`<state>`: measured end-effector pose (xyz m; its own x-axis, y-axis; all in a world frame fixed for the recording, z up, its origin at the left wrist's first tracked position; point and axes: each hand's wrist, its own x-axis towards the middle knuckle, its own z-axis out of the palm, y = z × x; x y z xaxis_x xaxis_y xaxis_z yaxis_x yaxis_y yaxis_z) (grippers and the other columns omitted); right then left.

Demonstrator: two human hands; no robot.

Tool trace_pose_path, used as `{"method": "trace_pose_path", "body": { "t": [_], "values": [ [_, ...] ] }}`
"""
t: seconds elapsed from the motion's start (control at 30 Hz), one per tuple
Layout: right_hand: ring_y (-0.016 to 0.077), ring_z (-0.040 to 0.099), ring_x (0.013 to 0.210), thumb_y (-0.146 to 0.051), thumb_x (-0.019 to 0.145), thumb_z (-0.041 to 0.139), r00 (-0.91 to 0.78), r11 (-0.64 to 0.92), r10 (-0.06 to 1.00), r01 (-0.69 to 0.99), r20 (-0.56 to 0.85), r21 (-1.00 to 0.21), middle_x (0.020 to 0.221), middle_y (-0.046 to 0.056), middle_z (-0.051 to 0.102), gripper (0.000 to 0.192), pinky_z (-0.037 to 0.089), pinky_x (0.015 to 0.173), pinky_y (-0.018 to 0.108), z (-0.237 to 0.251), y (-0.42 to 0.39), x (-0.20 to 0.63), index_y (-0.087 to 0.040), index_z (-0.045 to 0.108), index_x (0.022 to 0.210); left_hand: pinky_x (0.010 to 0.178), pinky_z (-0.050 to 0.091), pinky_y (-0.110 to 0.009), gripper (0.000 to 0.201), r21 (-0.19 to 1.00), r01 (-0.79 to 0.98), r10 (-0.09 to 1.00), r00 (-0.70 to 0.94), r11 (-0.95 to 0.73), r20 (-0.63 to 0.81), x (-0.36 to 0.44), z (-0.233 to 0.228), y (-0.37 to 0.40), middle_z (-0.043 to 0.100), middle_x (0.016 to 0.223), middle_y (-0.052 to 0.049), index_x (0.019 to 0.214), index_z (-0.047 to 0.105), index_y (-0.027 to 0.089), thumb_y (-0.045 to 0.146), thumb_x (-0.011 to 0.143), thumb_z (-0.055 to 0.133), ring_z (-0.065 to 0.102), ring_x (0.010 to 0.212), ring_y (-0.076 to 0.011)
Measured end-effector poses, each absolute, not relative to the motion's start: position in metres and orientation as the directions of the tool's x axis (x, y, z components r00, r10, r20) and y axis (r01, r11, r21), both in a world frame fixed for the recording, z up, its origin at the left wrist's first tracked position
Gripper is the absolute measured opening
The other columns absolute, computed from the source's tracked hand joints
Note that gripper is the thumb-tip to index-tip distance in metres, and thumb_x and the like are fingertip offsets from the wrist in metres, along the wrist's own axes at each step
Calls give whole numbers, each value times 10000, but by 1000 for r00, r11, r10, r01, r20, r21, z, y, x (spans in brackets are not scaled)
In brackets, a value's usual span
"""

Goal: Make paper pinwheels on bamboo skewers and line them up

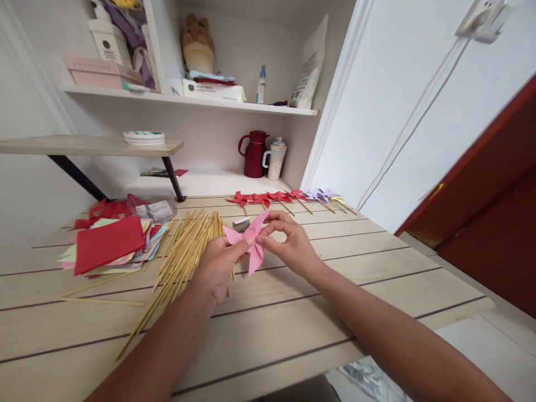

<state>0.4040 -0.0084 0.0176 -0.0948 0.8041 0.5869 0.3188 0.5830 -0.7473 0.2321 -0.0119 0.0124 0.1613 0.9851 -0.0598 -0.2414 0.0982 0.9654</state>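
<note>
A pink paper pinwheel (256,261) with folded blades is held up over the table between both hands. My left hand (221,262) is closed on it from the left, thumb pressed near its centre. From the right, my right hand (288,240) pinches the pinwheel close to the centre with thumb and index finger; whether a small pin sits there I cannot tell. Just behind the pinwheel lies a small metallic-looking container (240,224), partly hidden. A heap of thin wooden sticks (184,257) spreads beside and behind my left hand.
Colored paper sheets (109,243) are stacked at the left, near a clear plastic box (157,210). Red pinwheels (278,196) and a purple pinwheel (321,194) on sticks line the table's back edge. A red jug (254,153) and a cup (276,159) stand behind them.
</note>
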Motion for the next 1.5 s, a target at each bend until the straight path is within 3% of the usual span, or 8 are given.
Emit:
{"method": "trace_pose_path", "body": {
  "t": [0.27,0.53,0.67,0.97,1.13,1.33,1.5],
  "values": [
    [225,618,1118,-273,778,789,-77,580,805,317,589,-751,1130,61,634,119,438,1044,419,19,-8,403,-220,706,711,860,491,-358,345,968,-238,987,159,76,-38,233,13,-12,771,1011,-155,891,771,112,346,644,827,686,931,-252],
    [235,603,1128,-292,776,783,-76,568,813,324,577,-757,1133,57,625,134,420,1055,426,20,-10,403,-222,696,702,750,473,-324,297,992,-120,992,123,40,-25,231,16,-13,768,874,-114,804,774,128,380,653,816,664,795,-225],
    [235,594,1136,-300,781,773,-73,562,817,330,573,-759,1131,63,619,149,416,1059,424,21,-9,403,-219,684,694,795,474,-339,297,994,-107,995,98,12,-2,232,16,-13,766,876,-109,804,771,133,381,650,827,668,839,-243],
    [228,593,1159,-233,770,764,-60,570,811,309,582,-762,1147,67,617,111,413,1067,411,23,-9,403,-213,683,697,929,455,-357,343,983,-180,986,151,-43,71,233,16,-13,763,989,-91,978,763,148,339,698,812,669,972,-244],
    [225,595,1152,-221,766,764,-55,564,815,304,577,-767,1136,68,615,121,419,1060,405,23,-9,402,-212,677,682,911,469,-343,380,979,-200,986,146,-49,79,235,11,-12,768,958,-88,983,762,139,358,682,839,677,967,-242],
    [226,603,1130,-231,757,768,-53,550,825,304,563,-778,1130,74,603,140,432,1042,404,22,-8,400,-206,661,670,801,501,-330,374,978,-205,997,63,-21,34,240,8,-12,768,868,-93,914,773,125,390,663,855,692,819,-220],
    [241,582,1188,-372,799,764,-20,558,816,290,578,-778,1166,74,622,180,412,1072,417,24,-8,404,-221,688,738,808,513,-328,402,964,-262,998,24,-44,52,239,7,-9,770,856,-89,896,774,132,390,611,890,705,851,-229]
  ]
}}
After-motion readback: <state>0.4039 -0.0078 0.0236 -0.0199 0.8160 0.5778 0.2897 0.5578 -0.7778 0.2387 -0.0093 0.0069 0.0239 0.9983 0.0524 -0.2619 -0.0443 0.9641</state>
